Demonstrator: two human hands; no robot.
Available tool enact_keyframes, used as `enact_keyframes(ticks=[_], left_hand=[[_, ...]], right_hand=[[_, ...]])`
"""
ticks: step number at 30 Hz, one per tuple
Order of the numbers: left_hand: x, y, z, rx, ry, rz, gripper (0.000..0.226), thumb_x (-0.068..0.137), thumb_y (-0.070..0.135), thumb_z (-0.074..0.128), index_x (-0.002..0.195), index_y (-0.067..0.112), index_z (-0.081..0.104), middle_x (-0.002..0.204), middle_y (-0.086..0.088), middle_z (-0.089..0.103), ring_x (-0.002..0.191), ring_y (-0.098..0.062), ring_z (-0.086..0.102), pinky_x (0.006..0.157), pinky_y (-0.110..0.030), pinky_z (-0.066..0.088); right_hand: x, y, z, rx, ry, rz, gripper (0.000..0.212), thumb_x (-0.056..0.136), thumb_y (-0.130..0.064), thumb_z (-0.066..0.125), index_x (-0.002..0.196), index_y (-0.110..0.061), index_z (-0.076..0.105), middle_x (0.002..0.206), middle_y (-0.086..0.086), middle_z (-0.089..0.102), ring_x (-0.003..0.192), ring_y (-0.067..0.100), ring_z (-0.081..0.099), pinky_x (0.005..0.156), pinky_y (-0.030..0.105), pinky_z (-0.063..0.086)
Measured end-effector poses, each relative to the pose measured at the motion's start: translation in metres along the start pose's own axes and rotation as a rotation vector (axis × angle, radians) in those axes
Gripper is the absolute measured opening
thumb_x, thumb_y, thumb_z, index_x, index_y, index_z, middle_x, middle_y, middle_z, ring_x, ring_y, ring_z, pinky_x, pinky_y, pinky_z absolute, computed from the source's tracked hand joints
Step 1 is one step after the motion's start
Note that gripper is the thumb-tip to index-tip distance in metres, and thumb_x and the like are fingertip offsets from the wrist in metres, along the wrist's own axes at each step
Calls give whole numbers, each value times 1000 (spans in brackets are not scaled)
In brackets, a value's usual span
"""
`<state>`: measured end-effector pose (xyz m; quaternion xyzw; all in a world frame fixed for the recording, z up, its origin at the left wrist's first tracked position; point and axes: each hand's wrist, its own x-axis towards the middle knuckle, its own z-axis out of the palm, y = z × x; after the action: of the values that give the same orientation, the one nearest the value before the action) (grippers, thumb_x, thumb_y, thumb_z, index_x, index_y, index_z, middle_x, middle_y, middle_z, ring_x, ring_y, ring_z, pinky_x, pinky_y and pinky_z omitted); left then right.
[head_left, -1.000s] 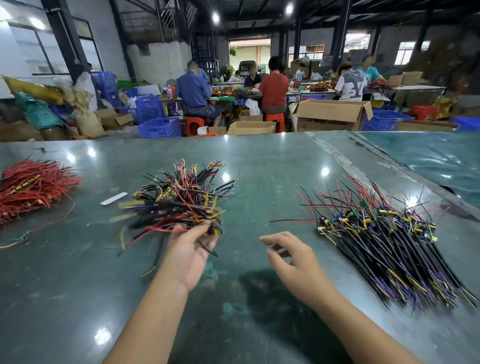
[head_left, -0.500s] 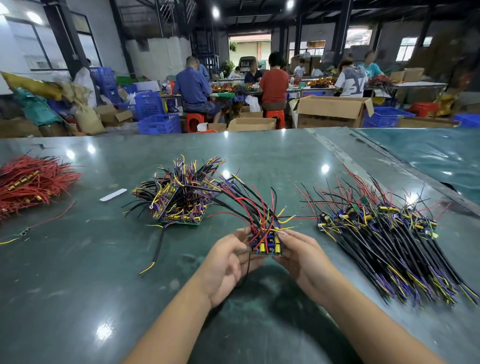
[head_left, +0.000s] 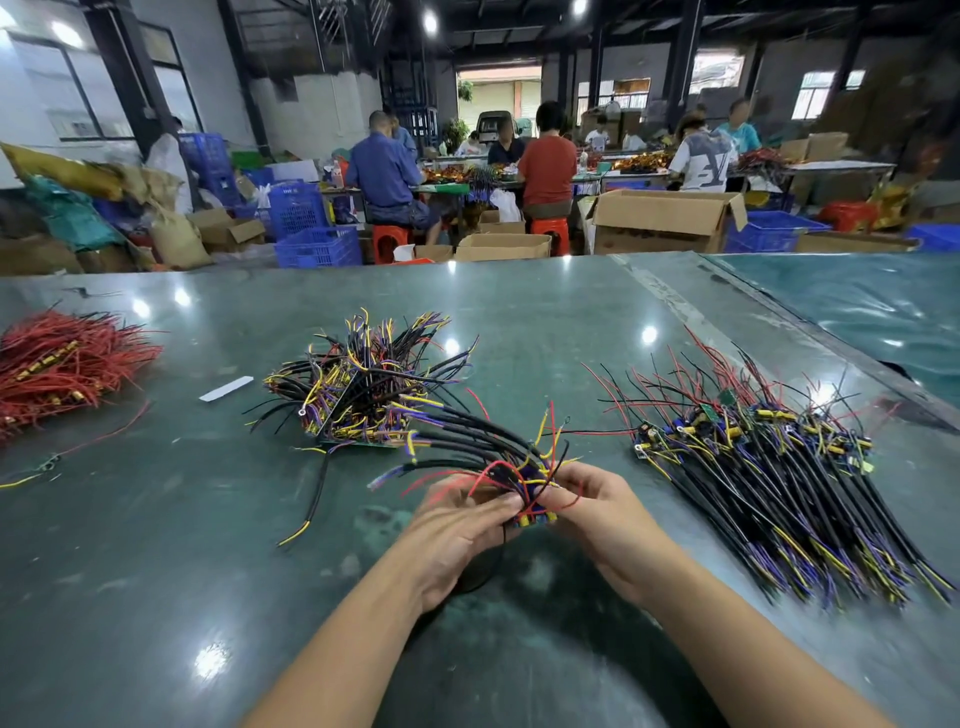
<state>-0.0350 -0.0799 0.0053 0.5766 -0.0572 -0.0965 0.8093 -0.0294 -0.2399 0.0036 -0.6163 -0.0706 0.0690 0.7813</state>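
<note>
Head view — left hand (head_left: 460, 525) and right hand (head_left: 597, 512) pinch one wired board (head_left: 534, 514) — grips closed.

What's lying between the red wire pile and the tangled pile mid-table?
A white strip, flat on the table, apart from both the red wire pile and the tangled pile. Shows in the head view.

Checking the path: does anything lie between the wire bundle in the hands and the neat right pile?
Nothing solid: between the bundle of black, red and yellow wires and the neat pile of black wires lies green table and one thin red wire.
</note>
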Motion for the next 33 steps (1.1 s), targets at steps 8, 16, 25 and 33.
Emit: enact_keyframes(ticks=[8,16,25,33], left_hand=[[1,4,-5,3,-35,10,17,79,-3,62,81,6,77,89,-9,74,80,-18,72,65,-25,56],[2,2,-9,88,-81,38,19,72,15,68,87,15,78,91,-4,75,82,-11,70,70,-24,56],[3,0,-13,40,-147,57,19,76,7,62,88,9,77,91,-6,74,82,-15,70,68,-23,54],[8,-7,-16,126,-96,88,17,78,12,71,95,11,76,100,-9,73,93,-20,69,80,-32,55]], right_hand=[[-1,-3,-3,36,-96,38,17,70,-24,69,81,-12,75,87,1,74,79,5,66,67,19,52],[0,-3,-10,66,-130,13,22,71,-21,68,86,-7,75,95,10,73,82,13,66,72,26,52],[2,0,-12,115,-166,5,31,69,-18,70,92,2,70,97,17,70,86,21,66,81,34,54],[3,4,-5,61,-67,-37,18,80,-10,64,95,-1,69,98,17,70,91,24,64,83,36,49]])
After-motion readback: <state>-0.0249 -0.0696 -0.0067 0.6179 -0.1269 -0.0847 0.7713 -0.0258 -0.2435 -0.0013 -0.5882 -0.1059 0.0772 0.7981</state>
